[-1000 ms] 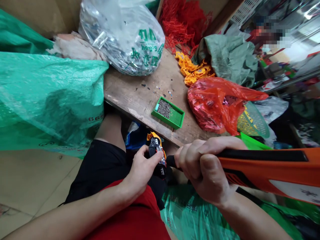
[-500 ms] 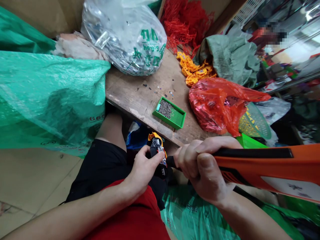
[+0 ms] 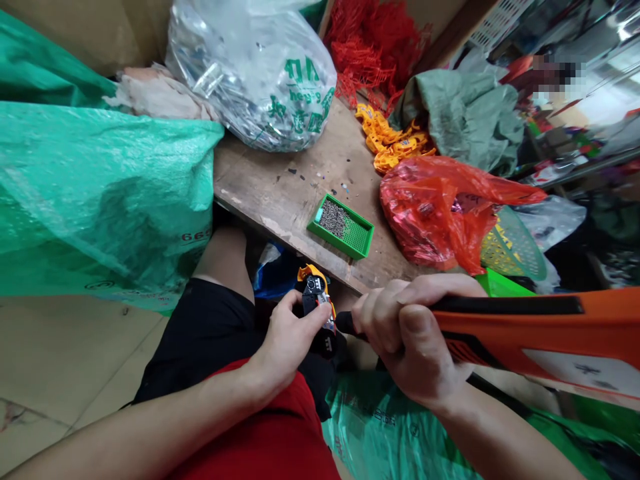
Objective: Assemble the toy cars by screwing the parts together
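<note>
My left hand pinches a small toy car with an orange-yellow body and black wheels, held over my lap below the table edge. My right hand wraps round the front of a large orange and black power screwdriver. Its black nose points left at the side of the toy car; whether the tip touches it I cannot tell. Beyond the hands, a green basket stands on the table, with small metal screws heaped at its left end.
The wooden table carries a clear bag of silvery parts, orange car shells, a red plastic bag and a pile of red netting. A green sack stands at left; another green bag lies below my right arm.
The view has shifted very slightly, so the scene sits a little further right. Both hands keep their grip, and the toy car and screwdriver hold nearly the same position to each other.
</note>
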Available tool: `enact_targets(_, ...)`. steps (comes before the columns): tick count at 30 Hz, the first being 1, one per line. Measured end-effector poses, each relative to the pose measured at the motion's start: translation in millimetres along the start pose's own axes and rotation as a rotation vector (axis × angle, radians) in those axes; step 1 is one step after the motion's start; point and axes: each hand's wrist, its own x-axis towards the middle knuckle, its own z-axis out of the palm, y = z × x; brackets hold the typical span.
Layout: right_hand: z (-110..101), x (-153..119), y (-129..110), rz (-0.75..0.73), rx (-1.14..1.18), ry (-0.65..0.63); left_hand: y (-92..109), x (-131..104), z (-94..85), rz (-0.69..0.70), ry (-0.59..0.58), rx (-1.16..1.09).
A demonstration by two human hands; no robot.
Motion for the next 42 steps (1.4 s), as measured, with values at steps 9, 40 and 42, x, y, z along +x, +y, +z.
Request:
enact_targets(9, 8.5, 9.5, -4.5, -0.062, 0.093, 0.083, 0.9, 0.6, 1.0, -0.018, 0.007, -0.004)
enact_targets(40, -0.5, 30.7, -3.8, -0.082, 0.120, 0.226, 1.2, -0.7, 2.6, -0.101, 0.001, -0.009)
enact_targets(42, -6.7, 44.7, -3.5, -0.130, 0.084, 0.294, 0.6, 0.2, 1.2, -0.106, 0.002, -0.019)
